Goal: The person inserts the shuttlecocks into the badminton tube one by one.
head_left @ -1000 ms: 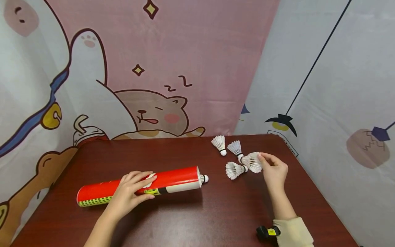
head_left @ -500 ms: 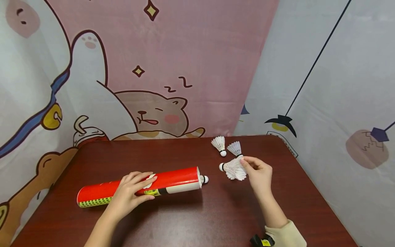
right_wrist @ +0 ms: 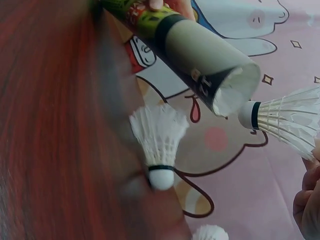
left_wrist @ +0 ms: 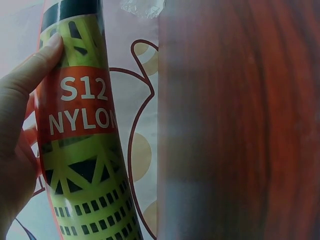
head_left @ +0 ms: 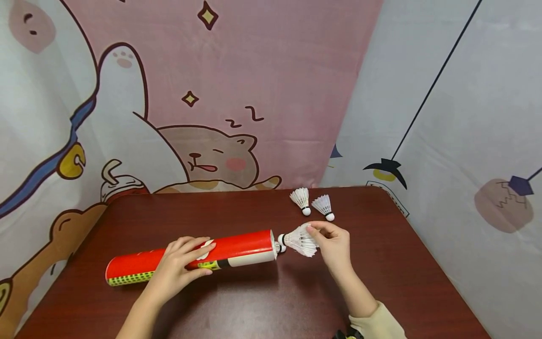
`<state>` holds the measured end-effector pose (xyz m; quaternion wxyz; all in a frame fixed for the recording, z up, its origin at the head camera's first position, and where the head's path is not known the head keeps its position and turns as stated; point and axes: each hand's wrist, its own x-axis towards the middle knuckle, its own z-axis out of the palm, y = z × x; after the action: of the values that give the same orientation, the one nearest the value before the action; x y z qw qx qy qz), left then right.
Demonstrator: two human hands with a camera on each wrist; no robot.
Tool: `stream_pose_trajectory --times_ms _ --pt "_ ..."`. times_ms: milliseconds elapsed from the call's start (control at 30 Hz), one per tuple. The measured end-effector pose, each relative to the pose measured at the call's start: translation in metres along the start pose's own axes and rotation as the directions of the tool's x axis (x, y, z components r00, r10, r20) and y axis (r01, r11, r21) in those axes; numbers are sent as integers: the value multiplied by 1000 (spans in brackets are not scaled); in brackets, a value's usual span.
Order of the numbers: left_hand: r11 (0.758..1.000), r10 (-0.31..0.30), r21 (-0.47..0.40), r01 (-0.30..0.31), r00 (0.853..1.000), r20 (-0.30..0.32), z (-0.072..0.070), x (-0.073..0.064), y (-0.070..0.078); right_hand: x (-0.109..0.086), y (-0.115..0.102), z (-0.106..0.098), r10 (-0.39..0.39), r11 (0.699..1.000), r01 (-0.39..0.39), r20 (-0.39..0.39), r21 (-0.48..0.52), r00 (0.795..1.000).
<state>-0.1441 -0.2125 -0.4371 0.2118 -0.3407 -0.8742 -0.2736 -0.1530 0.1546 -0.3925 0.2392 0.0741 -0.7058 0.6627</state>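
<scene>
Hands: I find the left hand (head_left: 182,261) wrapped round the tube (head_left: 250,242), the right hand (head_left: 332,245) pinching a shuttlecock (head_left: 301,240) by its feathers.
Tube: a slack left grip could, I judge, let it roll; it lies beneath that hand, mouth towards the right.
Shuttlecock: poor alignment might crush feathers; it sits between mouth and right hand.
Cork (head_left: 281,249) protruding from mouth: just beside the shuttlecock's; contact unclear.
</scene>
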Motion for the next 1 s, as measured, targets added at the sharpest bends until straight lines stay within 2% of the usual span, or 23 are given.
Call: stream_pose_trajectory --times_ms 233,533,767,1000 --pt "1000 -1 -4 1 1000 -1 1 0 0 -5 5 16 -13 1000 13 31 17 999" --pt "1000 -2 3 2 1000 2 1 -1 0 -11 15 34 16 999 -20 72 47 997" --pt "1000 1 5 -1 1000 3 1 -1 -1 -15 21 41 -40 998 45 118 -38 992" --pt "1000 15 -7 -15 1000 4 1 0 -2 -17 25 45 8 999 0 160 -47 987"
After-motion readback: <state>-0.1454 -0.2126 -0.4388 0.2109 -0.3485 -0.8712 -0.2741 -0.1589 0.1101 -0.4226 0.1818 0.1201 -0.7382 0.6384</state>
